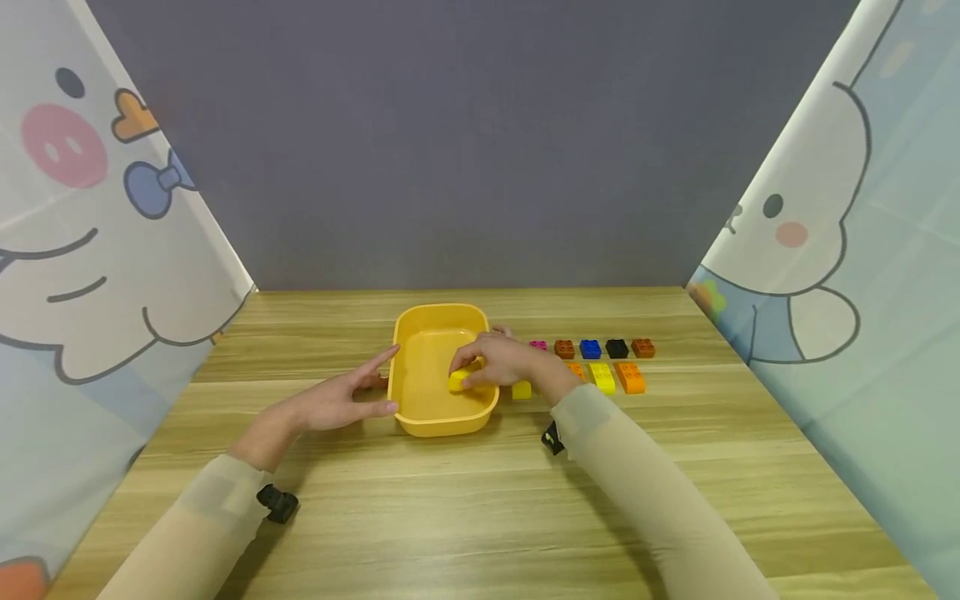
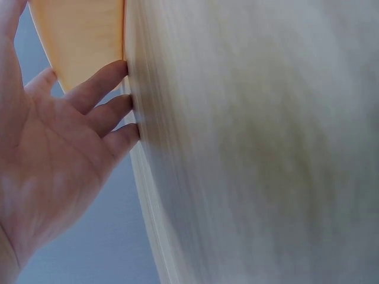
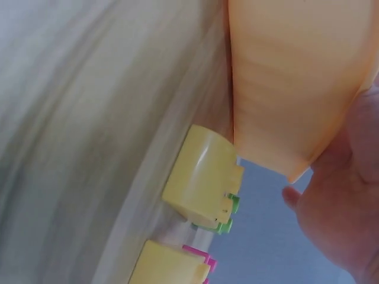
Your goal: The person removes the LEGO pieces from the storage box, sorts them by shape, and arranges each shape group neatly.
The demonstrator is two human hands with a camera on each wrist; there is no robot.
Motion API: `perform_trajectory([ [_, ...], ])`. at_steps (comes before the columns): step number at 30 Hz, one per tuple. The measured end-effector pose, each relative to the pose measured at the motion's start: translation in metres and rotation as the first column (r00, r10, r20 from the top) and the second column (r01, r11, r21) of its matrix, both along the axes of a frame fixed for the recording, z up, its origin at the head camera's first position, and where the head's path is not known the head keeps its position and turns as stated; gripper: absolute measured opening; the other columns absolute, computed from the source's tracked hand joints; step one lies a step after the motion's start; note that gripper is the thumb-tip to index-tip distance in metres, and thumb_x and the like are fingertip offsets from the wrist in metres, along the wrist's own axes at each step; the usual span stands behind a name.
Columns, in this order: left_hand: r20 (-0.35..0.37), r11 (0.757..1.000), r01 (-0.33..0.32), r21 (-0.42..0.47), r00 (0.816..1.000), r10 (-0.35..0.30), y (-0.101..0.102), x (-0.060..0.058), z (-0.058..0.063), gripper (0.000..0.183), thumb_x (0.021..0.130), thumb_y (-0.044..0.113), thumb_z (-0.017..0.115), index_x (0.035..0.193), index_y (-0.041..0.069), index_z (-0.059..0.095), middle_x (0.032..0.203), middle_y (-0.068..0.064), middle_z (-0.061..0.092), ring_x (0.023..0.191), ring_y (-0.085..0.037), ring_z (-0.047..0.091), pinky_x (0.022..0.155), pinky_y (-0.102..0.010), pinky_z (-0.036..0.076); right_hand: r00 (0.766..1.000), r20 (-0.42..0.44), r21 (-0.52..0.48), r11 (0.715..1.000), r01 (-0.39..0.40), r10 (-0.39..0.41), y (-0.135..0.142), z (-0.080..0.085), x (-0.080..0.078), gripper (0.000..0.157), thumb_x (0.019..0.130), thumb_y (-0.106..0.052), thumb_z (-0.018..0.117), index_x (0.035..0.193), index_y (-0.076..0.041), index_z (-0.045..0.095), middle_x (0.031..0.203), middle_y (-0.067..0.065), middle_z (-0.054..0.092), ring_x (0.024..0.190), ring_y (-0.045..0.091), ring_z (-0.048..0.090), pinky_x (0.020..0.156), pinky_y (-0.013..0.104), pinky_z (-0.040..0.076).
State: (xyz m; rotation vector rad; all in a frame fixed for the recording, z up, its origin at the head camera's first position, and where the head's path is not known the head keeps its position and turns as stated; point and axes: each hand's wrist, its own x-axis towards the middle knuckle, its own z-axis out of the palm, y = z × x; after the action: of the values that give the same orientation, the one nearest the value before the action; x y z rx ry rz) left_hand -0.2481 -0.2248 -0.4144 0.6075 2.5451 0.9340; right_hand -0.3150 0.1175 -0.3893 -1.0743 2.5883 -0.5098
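Observation:
A yellow-orange plastic bin (image 1: 442, 427) stands on the wooden table. Inside it, my right hand (image 1: 504, 358) pinches a yellow toy block (image 1: 458, 382) between thumb and fingers, low over the bin floor. My left hand (image 1: 337, 404) lies against the bin's left side, fingers spread, with the thumb near the front corner. In the left wrist view that hand (image 2: 59, 130) shows its palm, fingertips down by the table. The right wrist view has the right hand (image 3: 349, 195) reaching over the rim; the pinched block is hidden there behind the bin wall (image 3: 290, 77).
Right of the bin, building blocks stand in two rows. The back one includes pink (image 1: 537, 344), blue (image 1: 590, 348) and black (image 1: 617, 348) blocks; the front one has yellow (image 1: 602, 377) and orange (image 1: 630, 377) blocks. A yellow block (image 3: 201, 177) stands close beside the bin.

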Motion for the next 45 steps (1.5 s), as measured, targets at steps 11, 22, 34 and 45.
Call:
perform_trajectory([
  [11, -0.004, 1.0, 0.01, 0.009, 1.0, -0.01, -0.001, -0.001, -0.002, 0.1, 0.103, 0.059, 0.071, 0.177, 0.04, 0.008, 0.167, -0.023, 0.051, 0.157, -0.05, 0.045, 0.123, -0.079, 0.032, 0.999, -0.038, -0.266, 0.964, 0.012, -0.023, 0.01, 0.008, 0.013, 0.026, 0.107, -0.031, 0.074, 0.132, -0.022, 0.073, 0.131, -0.003, 0.076, 0.132, 0.023, 0.066, 0.136, 0.067, 0.008],
  [22, -0.021, 1.0, 0.018, 0.013, 1.0, -0.018, 0.0, 0.0, 0.0, 0.1, 0.104, 0.058, 0.071, 0.178, 0.039, 0.006, 0.168, -0.025, 0.05, 0.156, -0.052, 0.045, 0.123, -0.081, 0.031, 0.989, 0.12, -0.541, 0.829, 0.141, -0.09, 0.055, 0.026, 0.04, 0.042, 0.114, -0.021, 0.062, 0.155, -0.017, 0.058, 0.127, 0.011, 0.072, 0.107, 0.026, 0.07, 0.094, 0.049, 0.062],
  [34, -0.014, 0.999, 0.021, 0.032, 1.0, -0.021, -0.001, 0.002, 0.0, 0.099, 0.105, 0.056, 0.069, 0.178, 0.037, 0.005, 0.168, -0.027, 0.049, 0.156, -0.051, 0.045, 0.124, -0.079, 0.03, 0.951, 0.219, -0.551, 0.777, 0.303, -0.216, 0.119, 0.014, 0.057, 0.051, 0.105, -0.012, 0.076, 0.154, -0.015, 0.06, 0.12, 0.017, 0.07, 0.103, 0.035, 0.071, 0.085, 0.044, 0.065],
  [45, 0.001, 0.999, 0.02, 0.042, 1.0, -0.02, -0.002, 0.003, 0.001, 0.099, 0.105, 0.055, 0.069, 0.178, 0.039, 0.004, 0.169, -0.028, 0.047, 0.157, -0.051, 0.044, 0.124, -0.079, 0.031, 0.946, 0.213, -0.601, 0.731, 0.323, -0.242, 0.181, 0.006, 0.064, 0.06, 0.1, 0.004, 0.076, 0.155, -0.001, 0.054, 0.133, 0.014, 0.066, 0.108, 0.021, 0.069, 0.084, 0.023, 0.063],
])
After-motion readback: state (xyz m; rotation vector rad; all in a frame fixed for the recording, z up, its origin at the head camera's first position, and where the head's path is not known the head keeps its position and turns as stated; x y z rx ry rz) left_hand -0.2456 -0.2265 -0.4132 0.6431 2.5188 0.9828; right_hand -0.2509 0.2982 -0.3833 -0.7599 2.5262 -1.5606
